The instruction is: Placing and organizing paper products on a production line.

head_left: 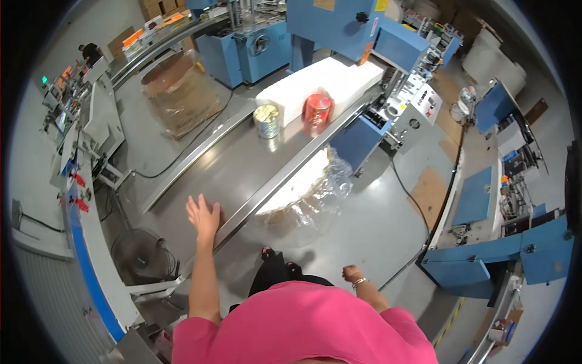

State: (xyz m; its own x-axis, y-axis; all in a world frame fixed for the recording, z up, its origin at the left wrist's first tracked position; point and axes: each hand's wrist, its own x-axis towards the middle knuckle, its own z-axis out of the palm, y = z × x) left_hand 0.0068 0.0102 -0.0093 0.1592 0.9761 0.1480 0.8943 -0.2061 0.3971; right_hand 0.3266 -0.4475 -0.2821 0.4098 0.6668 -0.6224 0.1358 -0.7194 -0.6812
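My left hand [204,218] is open, its fingers spread, at the near end of a long metal table [224,164], beside its right rail. It holds nothing. My right hand [351,273], with a bracelet at the wrist, hangs low over the floor to the right of my body. Its fingers are curled closed, and nothing shows in them. Farther up the table stand a green-and-yellow patterned cylinder [267,121] and a red cylinder [317,109] in clear wrap. Behind them lies a long white stack [330,79], its material unclear.
A clear plastic bag [333,182] with white contents stands right of the table. At the left are a lined cardboard box [176,97] and a floor fan [142,258]. Blue machines [260,48] stand ahead; a black cable [409,197] crosses the floor at right.
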